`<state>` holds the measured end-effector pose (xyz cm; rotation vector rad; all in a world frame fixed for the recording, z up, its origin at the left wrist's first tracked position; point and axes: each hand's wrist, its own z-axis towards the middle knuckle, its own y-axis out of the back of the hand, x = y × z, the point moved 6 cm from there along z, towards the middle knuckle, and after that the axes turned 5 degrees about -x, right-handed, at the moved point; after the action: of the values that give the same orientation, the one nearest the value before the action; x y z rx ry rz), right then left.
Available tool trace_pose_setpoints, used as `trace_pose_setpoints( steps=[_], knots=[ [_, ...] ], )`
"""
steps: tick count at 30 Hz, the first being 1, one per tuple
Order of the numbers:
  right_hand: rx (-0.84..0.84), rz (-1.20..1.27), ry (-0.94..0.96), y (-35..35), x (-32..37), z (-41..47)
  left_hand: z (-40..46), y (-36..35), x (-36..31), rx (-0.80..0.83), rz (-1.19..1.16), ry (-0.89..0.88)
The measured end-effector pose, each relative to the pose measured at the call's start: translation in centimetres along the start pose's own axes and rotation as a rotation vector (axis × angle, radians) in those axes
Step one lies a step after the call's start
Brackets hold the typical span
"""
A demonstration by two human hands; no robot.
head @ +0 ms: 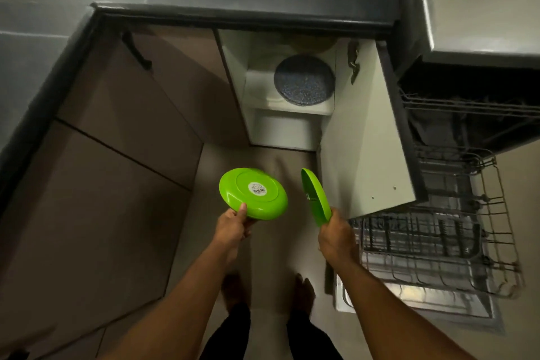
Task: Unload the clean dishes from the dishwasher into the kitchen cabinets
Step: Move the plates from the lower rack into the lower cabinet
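Looking down at two bare arms over a beige floor. Left hand (233, 226) gripping a green plate (253, 193) by its near rim, underside up, thumb on top (white barcode sticker at centre). Right hand (336, 238) holding a second green plate (316, 197) edge-on, nearly vertical. Plates apart, not touching. Ahead, open cabinet (257, 90) with white shelves, a speckled dark plate (304, 80) lying flat on the upper shelf. Cabinet door (365, 131) swung open to the right. Right of it, dishwasher lower rack (438, 240) pulled out over the lowered door. Bare feet visible at bottom.
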<state>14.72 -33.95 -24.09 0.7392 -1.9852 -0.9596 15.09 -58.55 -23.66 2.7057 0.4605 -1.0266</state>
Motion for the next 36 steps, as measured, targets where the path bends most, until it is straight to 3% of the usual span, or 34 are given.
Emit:
trace_pose_setpoints(
  steps=[10, 18, 26, 36],
  knots=[
    [-0.057, -0.011, -0.048, -12.1, -3.3, 13.4, 18.5, -4.3, 6.5, 0.006, -0.042, -0.055],
    [-0.205, 0.042, 0.068, -23.2, -4.8, 25.5, 34.7, -9.4, 9.0, 0.088, -0.145, -0.174],
    [-0.277, 0.169, 0.173, -28.6, -3.1, 35.7, 45.8, -13.6, 9.3, 0.134, -0.202, -0.263],
    [-0.284, 0.193, 0.325, -30.8, -1.5, 40.7, 52.0, -15.3, 8.8, 0.119, -0.235, -0.284]
  ],
)
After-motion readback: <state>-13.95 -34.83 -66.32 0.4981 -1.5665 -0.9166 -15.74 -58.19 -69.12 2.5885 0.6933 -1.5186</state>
